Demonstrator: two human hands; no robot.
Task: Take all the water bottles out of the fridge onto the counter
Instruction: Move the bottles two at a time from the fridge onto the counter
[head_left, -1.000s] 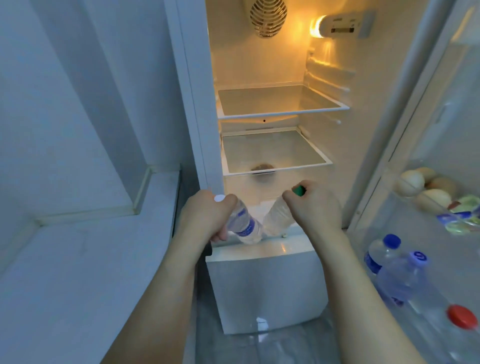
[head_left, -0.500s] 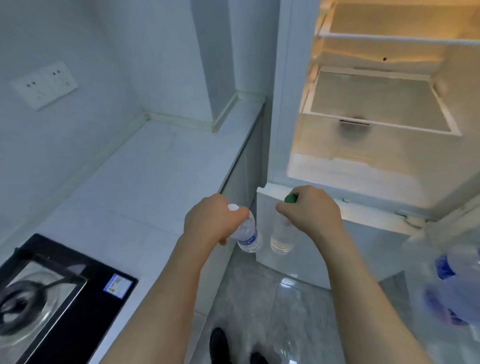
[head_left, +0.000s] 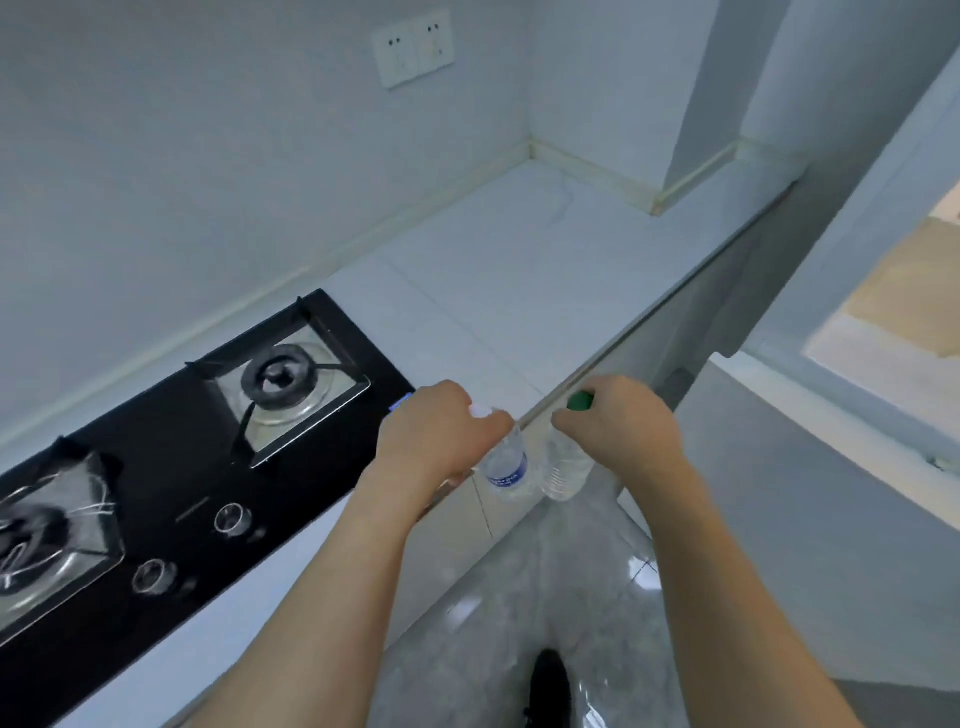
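The white counter (head_left: 519, 270) lies bare from its near edge back to the far corner, open to a hand from above. On its left the black gas hob (head_left: 171, 467) with two raised burner grates blocks low passage. The far wall, with its socket plate (head_left: 413, 49), and a jutting wall column (head_left: 727, 104) on the right close the space
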